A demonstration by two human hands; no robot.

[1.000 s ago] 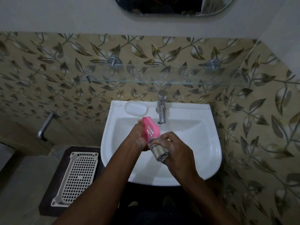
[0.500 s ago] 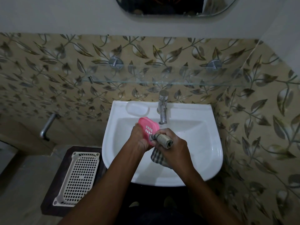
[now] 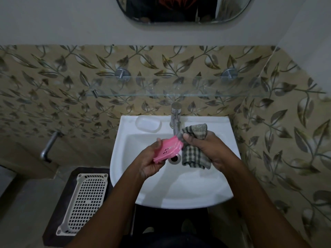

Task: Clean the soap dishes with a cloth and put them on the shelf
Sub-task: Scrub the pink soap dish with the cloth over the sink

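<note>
Both hands are above the sink [image 3: 179, 192], close together near its middle. My left hand [image 3: 149, 163] grips the pink soap dish [image 3: 168, 149] from its 8 o'clock end, thumb on the upper edge, fingers curled below. The dish is tilted with its slotted face toward me, over the drain [image 3: 174, 158]. My right hand [image 3: 209, 149], at 3 o'clock of the dish, is closed around the checked cloth [image 3: 194, 154]. One part of the cloth stands up beside the tap [image 3: 175, 115], another hangs down into the basin. The cloth meets the dish at its 2 o'clock end; how firmly it presses I cannot tell. A white soap dish [image 3: 148, 124] lies on the sink rim at 9 o'clock of the tap. The glass shelf [image 3: 179, 94] is on the wall at 12 o'clock, above the tap. At 8 o'clock of the sink a white perforated basket [image 3: 84, 203] rests on a dark surface [image 3: 53, 212].
</note>
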